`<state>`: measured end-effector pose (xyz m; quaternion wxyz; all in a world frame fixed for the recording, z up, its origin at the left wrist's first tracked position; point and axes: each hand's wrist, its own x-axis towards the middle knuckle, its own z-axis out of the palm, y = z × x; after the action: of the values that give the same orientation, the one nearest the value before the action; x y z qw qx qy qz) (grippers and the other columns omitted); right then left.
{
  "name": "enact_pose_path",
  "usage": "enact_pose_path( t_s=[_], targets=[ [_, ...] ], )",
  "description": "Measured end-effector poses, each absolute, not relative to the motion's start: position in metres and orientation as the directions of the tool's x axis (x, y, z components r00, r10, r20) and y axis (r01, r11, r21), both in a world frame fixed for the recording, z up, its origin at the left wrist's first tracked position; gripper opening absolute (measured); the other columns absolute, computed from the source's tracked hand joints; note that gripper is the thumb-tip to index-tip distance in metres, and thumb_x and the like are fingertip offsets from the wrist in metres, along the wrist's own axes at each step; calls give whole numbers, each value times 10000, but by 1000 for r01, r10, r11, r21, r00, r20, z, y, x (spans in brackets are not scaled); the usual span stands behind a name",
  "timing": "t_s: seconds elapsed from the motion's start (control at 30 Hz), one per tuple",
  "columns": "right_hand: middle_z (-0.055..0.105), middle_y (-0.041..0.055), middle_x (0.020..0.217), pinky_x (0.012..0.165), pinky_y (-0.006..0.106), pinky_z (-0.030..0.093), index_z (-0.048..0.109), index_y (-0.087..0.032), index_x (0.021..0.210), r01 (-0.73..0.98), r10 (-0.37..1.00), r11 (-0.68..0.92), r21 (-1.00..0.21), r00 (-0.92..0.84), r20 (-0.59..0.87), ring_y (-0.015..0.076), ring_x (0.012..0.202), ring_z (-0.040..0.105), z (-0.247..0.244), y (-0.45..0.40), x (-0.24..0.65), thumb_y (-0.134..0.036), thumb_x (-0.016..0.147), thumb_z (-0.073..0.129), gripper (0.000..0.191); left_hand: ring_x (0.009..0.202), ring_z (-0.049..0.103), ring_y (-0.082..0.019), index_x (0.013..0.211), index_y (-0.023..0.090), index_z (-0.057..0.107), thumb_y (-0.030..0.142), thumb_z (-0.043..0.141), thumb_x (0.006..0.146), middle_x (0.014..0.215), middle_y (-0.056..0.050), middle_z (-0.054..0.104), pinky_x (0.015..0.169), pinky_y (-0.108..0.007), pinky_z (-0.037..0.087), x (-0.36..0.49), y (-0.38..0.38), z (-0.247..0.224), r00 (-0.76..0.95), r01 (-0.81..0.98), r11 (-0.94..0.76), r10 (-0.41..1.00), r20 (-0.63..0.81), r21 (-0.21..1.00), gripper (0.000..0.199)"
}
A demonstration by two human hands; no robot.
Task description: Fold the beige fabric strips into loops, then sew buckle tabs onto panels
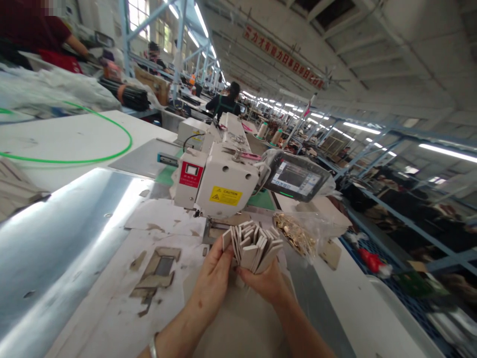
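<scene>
Both hands hold a loose bundle of flat beige strips [253, 248] upright in front of the sewing machine [227, 179]. My left hand [216, 271] grips the bundle's left side, its thumb and fingers closed on the outer strips. Around the right side and the bottom, my right hand [264, 278] is wrapped, thumb pointing left. The strips fan apart at their top ends. Just beyond them is the machine's work area with a metal frame [219, 228]. To the left, a stained white sheet [112, 278] bears a beige rectangular frame piece [159, 268].
A screen [296, 176] is at the machine's right. Below it lies a clear bag of gold metal parts [296, 233]. A green hoop [128, 144] curves over the left table, near beige pieces [17, 191]. Several people are farther back.
</scene>
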<state>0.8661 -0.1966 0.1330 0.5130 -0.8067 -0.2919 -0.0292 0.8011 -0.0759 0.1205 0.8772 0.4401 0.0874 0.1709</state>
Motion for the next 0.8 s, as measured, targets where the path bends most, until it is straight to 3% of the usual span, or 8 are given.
enact_pose_path(
  t_s=[0.1, 0.23, 0.33, 0.47, 0.6, 0.7, 0.8],
  targets=[
    [782, 99, 1017, 846, 394, 624, 715, -193, 1022, 496, 428, -301, -815, 834, 349, 287, 910, 747, 134, -195, 864, -290, 618, 743, 417, 1282, 606, -218, 1245, 275, 668, 424, 669, 869, 1301, -23, 708, 1173, -402, 403, 800, -76, 121, 922, -187, 611, 380, -77, 769, 404],
    [781, 106, 970, 779, 391, 638, 709, -193, 1000, 482, 430, -296, -825, 838, 336, 292, 870, 747, 136, -191, 858, -290, 642, 712, 371, 1192, 661, -237, 1100, 261, 697, 408, 694, 779, 1196, -29, 745, 1011, -343, 541, 799, -76, 136, 897, -199, 717, 408, -170, 668, 353],
    [774, 78, 878, 737, 366, 641, 722, -223, 926, 487, 490, -297, -821, 816, 306, 282, 846, 745, 133, -189, 853, -299, 680, 714, 257, 1160, 670, -261, 976, 238, 673, 413, 623, 780, 1188, -57, 739, 893, -336, 589, 797, -75, 146, 893, -218, 717, 421, -161, 662, 267],
    [748, 25, 771, 716, 333, 631, 699, -264, 852, 486, 529, -323, -812, 804, 271, 266, 829, 740, 126, -190, 848, -244, 716, 703, 138, 1079, 694, -281, 971, 222, 654, 452, 592, 772, 1138, -79, 746, 817, -360, 602, 793, -72, 149, 902, -217, 710, 409, -142, 670, 311],
    [770, 29, 876, 700, 321, 621, 697, -262, 958, 514, 527, -316, -797, 794, 303, 254, 815, 739, 122, -191, 847, -203, 715, 695, 249, 1056, 701, -288, 993, 228, 666, 463, 601, 737, 1086, -82, 759, 843, -385, 594, 792, -73, 144, 890, -220, 707, 427, -158, 672, 353],
    [778, 31, 912, 703, 313, 624, 716, -269, 1023, 537, 506, -309, -785, 791, 343, 243, 807, 742, 123, -190, 848, -237, 733, 709, 292, 1102, 684, -290, 971, 237, 690, 492, 518, 802, 1071, -88, 759, 893, -405, 581, 792, -72, 138, 875, -239, 585, 475, -89, 775, 351],
    [781, 29, 920, 746, 312, 629, 722, -278, 1087, 540, 515, -314, -781, 788, 338, 244, 855, 746, 126, -191, 851, -247, 728, 725, 360, 1164, 645, -286, 954, 232, 720, 482, 571, 818, 1074, -83, 755, 965, -394, 550, 791, -65, 132, 859, -251, 453, 512, -19, 856, 322]
  ],
)
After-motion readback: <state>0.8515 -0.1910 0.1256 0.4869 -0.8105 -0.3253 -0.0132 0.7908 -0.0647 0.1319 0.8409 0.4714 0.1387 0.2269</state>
